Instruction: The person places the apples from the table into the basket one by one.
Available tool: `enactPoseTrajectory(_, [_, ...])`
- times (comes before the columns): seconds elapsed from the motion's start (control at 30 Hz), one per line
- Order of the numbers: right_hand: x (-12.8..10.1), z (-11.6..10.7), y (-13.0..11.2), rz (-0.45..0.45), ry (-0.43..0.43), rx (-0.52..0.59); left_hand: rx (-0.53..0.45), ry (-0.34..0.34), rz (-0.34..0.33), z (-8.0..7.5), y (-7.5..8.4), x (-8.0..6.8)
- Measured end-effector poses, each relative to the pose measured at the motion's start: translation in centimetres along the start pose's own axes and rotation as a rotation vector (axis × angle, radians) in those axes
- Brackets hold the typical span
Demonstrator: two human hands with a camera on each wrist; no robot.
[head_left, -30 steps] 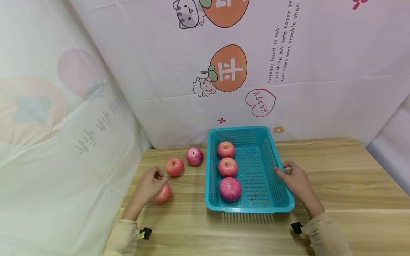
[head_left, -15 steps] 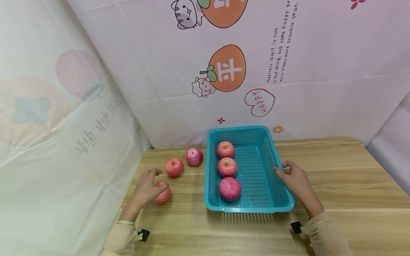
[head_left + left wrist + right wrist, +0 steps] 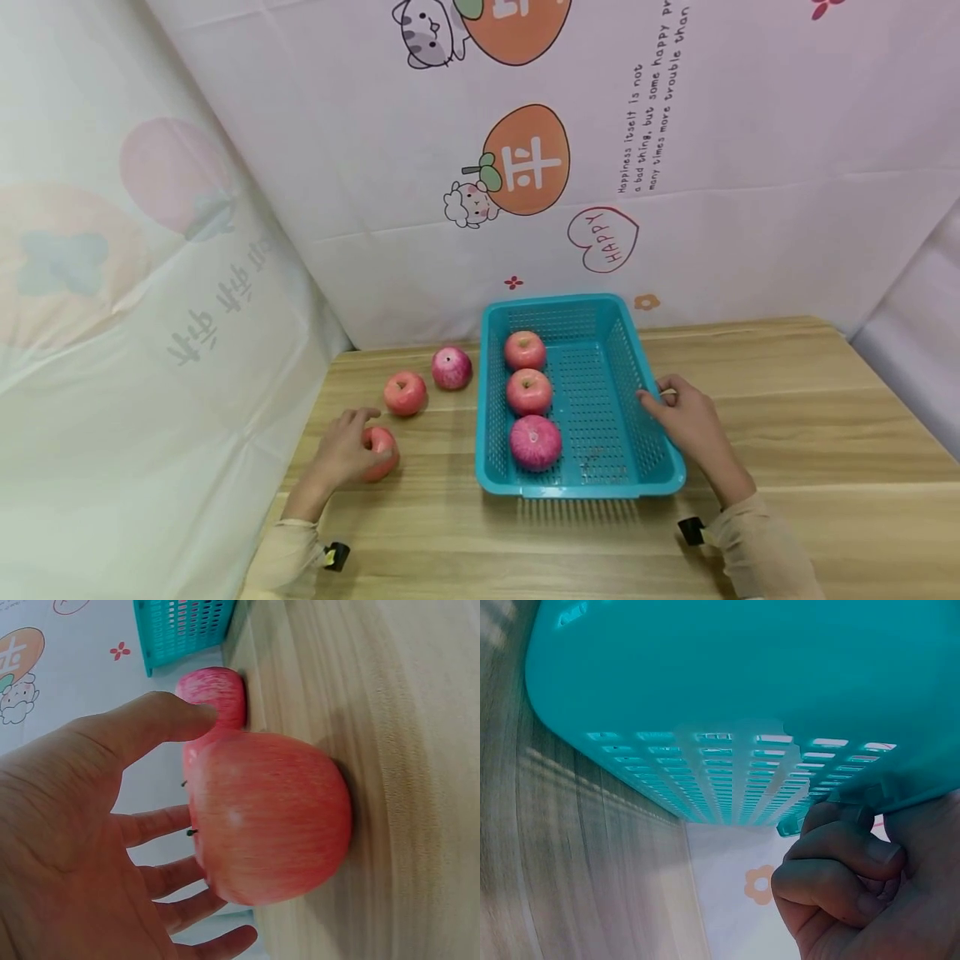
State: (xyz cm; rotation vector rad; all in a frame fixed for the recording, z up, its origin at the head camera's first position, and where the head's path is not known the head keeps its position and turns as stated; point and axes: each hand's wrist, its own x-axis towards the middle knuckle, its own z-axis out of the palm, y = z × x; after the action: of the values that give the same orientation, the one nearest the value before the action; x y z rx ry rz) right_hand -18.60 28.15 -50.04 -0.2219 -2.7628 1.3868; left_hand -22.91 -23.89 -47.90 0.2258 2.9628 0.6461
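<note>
left hand (image 3: 341, 450) on apple (image 3: 381, 452), table edge (image 3: 300, 450) near

Red apple (image 3: 382, 452) and teal basket (image 3: 649, 400)
The apple sits upright near the table's left edge; the basket stands mid-table, three apples inside.

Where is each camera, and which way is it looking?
Head view: sits up high and looks forward and down at the wooden table, the blue basket, the apples, both hands and both sleeves.
Left wrist view: sits low by the left hand and looks across its palm and fingers at the near apple.
Right wrist view: sits low by the right hand and looks up along the basket's side; only curled fingers show.
Shared: the head and left wrist views both show the near apple; all three show the basket.
</note>
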Motion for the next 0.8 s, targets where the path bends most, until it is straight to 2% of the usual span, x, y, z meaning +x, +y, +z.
enactPoseTrajectory(0.17, [0.0, 0.0, 0.0, -0.001, 0.0, 0.001, -0.013, -0.019, -0.015, 0.5, -0.1, 0.0])
enactPoseTrajectory(0.4, [0.0, 0.0, -0.1, 0.001, 0.002, 0.011, -0.008, -0.031, -0.002, 0.9, 0.1, 0.0])
enactPoseTrajectory(0.8, [0.0, 0.1, 0.1, 0.001, 0.004, 0.011, -0.058, -0.071, -0.001, 1.5, -0.1, 0.0])
